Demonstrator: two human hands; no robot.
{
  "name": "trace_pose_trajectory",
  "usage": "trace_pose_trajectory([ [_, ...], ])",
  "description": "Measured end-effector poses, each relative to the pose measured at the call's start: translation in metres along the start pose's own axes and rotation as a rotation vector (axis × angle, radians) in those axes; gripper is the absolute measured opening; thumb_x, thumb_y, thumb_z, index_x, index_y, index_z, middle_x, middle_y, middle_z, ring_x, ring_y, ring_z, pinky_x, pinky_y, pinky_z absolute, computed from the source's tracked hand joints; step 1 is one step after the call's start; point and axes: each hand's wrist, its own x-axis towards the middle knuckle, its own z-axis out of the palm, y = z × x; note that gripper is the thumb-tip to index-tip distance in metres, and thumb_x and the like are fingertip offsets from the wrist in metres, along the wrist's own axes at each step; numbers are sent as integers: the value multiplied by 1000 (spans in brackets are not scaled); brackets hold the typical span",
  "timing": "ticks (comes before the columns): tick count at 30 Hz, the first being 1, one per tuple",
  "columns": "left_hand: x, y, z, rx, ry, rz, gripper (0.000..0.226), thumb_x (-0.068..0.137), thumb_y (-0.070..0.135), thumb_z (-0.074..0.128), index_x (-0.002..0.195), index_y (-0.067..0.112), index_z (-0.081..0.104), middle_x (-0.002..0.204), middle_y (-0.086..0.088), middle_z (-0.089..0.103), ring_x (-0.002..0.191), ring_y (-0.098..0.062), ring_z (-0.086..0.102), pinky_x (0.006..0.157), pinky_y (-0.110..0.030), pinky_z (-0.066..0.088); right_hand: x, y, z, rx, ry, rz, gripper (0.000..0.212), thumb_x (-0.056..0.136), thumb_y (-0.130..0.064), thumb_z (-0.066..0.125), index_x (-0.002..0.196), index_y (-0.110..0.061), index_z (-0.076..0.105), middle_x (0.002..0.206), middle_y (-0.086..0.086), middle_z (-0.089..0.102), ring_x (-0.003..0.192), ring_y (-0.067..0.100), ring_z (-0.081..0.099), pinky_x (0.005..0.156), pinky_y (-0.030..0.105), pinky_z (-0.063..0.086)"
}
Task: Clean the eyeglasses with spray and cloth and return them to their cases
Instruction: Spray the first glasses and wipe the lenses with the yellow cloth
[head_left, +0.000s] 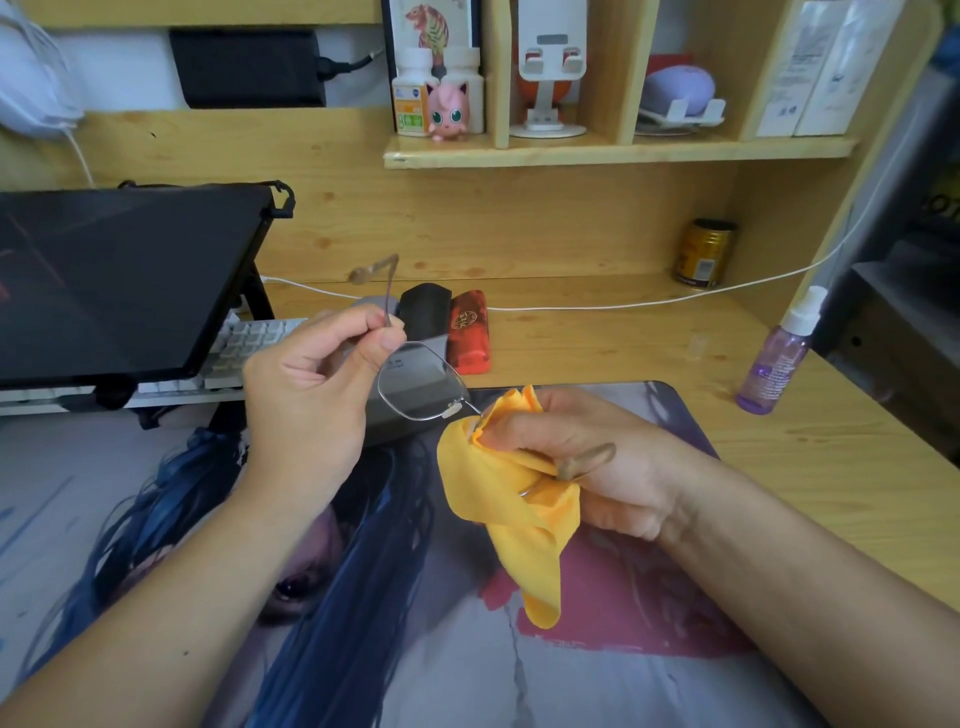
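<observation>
Thin-rimmed eyeglasses (418, 382) hang in the air above the desk mat. My left hand (317, 384) pinches the hinge end of one temple, whose brown tip points up. My right hand (587, 467) is closed on a yellow cloth (524, 525) wrapped around the other lens, which is hidden; the second temple's brown tip pokes out between my fingers. A black case (423, 312) and a red case (469, 332) lie side by side behind the glasses, with a grey case (371, 304) partly hidden by my left hand. A purple spray bottle (776, 358) stands at the right.
A printed desk mat (649, 649) covers the near desk. A dark monitor (119, 280) on a stand and a white keyboard (249, 338) sit at the left. A white cable (623, 304) crosses the back, near a can (704, 253). Shelves above hold bottles and a pink figure.
</observation>
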Motion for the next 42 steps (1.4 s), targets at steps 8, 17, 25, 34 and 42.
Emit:
trace_pose_trajectory([
  [8,4,-1,-4,19,3,49,22,92,5,70,91,27,72,86,17,72,86,-8,64,83,-23,47,5,4,-4,45,102,-37,17,98,-13,58,83,-9,65,69,5,64,60,16,65,59,28,55],
  [17,14,-4,-14,44,88,100,18,92,8,70,94,26,72,85,23,70,84,-4,62,80,-23,46,5,1,-18,24,36,-53,32,91,-6,64,117,12,62,106,24,67,95,33,67,77,39,57],
  [25,5,-3,-3,34,41,72,26,91,1,69,91,27,72,85,19,71,87,-5,65,85,-23,48,5,4,-19,-159,-5,-4,24,70,8,77,71,-12,63,70,4,65,64,18,64,56,26,51],
  [34,2,-2,-3,-23,39,42,19,91,5,70,93,24,72,87,17,72,87,-5,64,84,-20,48,6,7,-16,-32,92,-134,14,90,-22,72,85,-9,71,77,6,69,70,19,66,67,33,53],
  [42,-2,2,2,-2,-5,38,19,90,7,70,92,26,72,85,14,72,85,-4,64,83,-20,48,8,7,-10,-28,85,-115,17,80,8,71,78,-9,73,81,10,73,71,21,70,64,30,56],
])
